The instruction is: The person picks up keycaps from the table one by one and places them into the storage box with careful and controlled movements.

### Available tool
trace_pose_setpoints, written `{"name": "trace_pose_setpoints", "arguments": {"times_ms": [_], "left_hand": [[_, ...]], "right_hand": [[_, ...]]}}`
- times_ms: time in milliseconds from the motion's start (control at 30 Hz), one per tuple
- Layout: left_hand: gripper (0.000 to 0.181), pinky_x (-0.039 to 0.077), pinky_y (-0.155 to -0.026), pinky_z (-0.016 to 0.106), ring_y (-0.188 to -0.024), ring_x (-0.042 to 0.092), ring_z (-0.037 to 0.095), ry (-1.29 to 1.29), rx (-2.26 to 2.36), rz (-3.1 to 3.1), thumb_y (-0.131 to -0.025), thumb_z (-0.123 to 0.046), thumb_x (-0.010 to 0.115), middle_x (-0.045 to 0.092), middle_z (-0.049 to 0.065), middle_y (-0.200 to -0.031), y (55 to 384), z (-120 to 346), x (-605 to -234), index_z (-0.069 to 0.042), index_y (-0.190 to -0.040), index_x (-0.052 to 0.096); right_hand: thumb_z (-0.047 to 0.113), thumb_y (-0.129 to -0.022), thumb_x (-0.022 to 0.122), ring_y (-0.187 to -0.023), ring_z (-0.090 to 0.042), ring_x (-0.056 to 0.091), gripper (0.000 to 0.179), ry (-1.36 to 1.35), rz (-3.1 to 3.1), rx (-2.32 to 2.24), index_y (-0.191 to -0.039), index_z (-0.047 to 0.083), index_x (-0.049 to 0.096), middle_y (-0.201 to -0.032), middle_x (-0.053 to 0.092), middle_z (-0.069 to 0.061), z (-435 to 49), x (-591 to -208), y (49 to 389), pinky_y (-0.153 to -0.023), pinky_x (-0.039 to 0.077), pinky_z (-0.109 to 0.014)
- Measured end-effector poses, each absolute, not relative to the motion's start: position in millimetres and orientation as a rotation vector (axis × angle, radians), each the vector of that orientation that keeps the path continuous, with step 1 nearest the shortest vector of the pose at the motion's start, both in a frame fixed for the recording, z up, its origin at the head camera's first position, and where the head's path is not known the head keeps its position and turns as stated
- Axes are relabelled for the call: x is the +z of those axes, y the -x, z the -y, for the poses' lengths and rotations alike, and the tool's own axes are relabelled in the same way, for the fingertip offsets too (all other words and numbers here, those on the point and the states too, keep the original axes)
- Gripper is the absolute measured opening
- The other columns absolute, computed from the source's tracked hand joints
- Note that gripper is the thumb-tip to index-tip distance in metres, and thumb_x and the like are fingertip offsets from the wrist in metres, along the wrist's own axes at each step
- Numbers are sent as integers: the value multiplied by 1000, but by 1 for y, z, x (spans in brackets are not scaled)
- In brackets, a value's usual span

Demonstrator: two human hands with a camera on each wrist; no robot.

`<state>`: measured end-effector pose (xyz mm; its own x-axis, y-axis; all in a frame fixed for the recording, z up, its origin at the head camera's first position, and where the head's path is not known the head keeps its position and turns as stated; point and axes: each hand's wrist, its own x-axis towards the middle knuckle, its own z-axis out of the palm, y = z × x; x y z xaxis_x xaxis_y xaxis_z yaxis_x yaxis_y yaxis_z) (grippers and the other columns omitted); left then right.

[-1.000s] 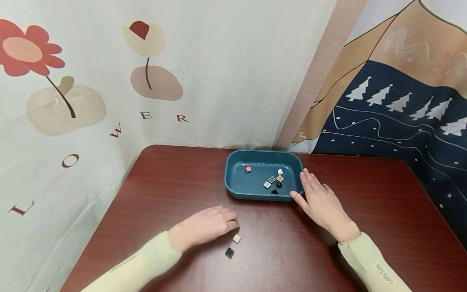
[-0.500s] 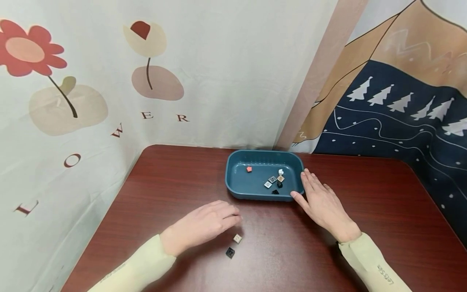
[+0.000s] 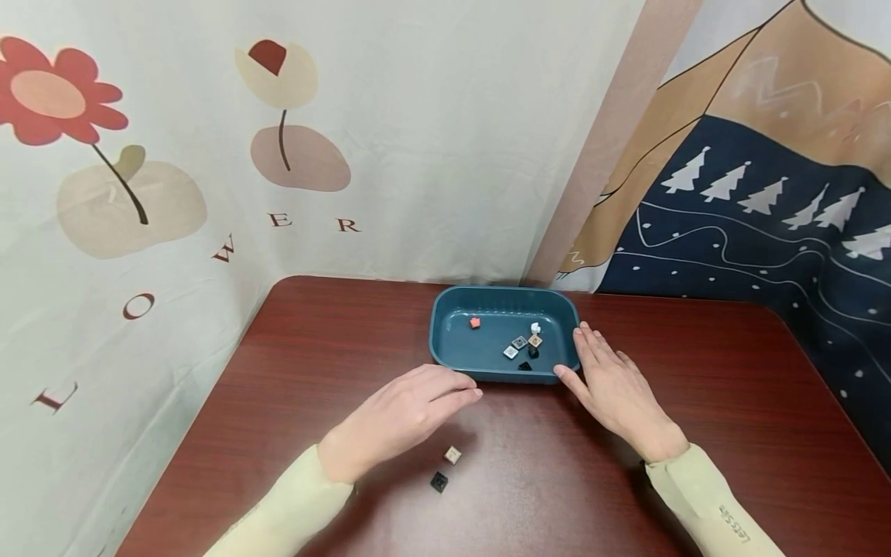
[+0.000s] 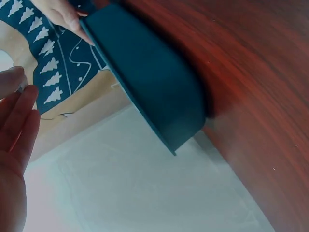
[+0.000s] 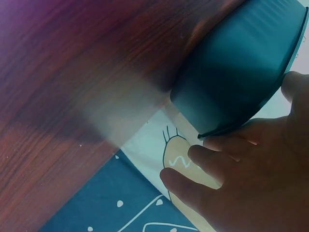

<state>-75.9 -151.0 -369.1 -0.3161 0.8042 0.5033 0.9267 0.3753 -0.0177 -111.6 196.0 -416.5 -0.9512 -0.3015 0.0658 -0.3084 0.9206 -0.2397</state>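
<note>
In the head view my left hand [image 3: 411,410] is above the table at the near left side of a blue tray [image 3: 473,374]. Its thumb and fingers pinch a small pale keycap [image 4: 22,86], mostly hidden by the fingertips in the left wrist view. My right hand [image 3: 619,391] rests against the tray's right end, fingers straight along the outside and thumb at the near corner. On the table below my left hand lie a cream keycap [image 3: 453,455] and a black keycap [image 3: 439,482]. Inside the tray are an orange-red piece [image 3: 475,322] and several white, grey, tan and black keycaps.
The dark red wooden table [image 3: 334,333] reaches back to a pale curtain [image 3: 445,155] printed with flowers and letters. On the right hangs a navy and tan cloth [image 3: 738,232] with white trees. The tray stands near the table's back edge.
My left hand has risen from beside the cream keycap and moved forward and right to the tray's near edge. The right hand, the tray and the two keycaps on the table have stayed put.
</note>
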Motion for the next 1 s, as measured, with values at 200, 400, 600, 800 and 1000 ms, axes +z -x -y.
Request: {"name": "trace_pose_setpoints", "arguments": {"times_ms": [200,400,600,800,1000], "left_hand": [[35,47,-105,28,-112,62,19,1483,-466,2111,-97,2,67,66,6,-124,84,139,-366,-4,-132,68],[29,49,-104,27,-111,66,19,1394,-490,2056,-94,-1,75,70,7,-120,101,129,-364,-3,-122,73],[28,51,-100,26,-108,68,18,1290,-469,2170,-91,-5,79,72,5,-117,118,123,-370,-4,-119,75],[25,55,-94,27,-109,69,18,1232,-479,2350,-91,-6,80,73,6,-115,138,118,-378,-4,-116,76],[23,58,-89,29,-107,71,19,1181,-495,2489,-95,-7,76,73,7,-116,155,117,-386,-6,-117,76]], "right_hand": [[56,-106,47,-150,-46,31,84,-489,3049,388,-158,-8,32,-166,27,-25,-197,-416,112,-111,33,-69],[56,-106,47,-150,-46,30,84,-489,3053,386,-158,-7,32,-166,27,-24,-198,-414,113,-112,33,-69],[58,-106,45,-151,-45,29,85,-491,3067,390,-158,-7,31,-166,26,-25,-199,-414,112,-112,32,-69],[58,-106,44,-151,-45,29,85,-495,3073,390,-158,-8,30,-166,25,-25,-199,-415,113,-112,32,-69],[55,-106,49,-151,-46,29,84,-489,3083,395,-158,-8,30,-166,25,-25,-196,-415,113,-111,33,-69]]}}
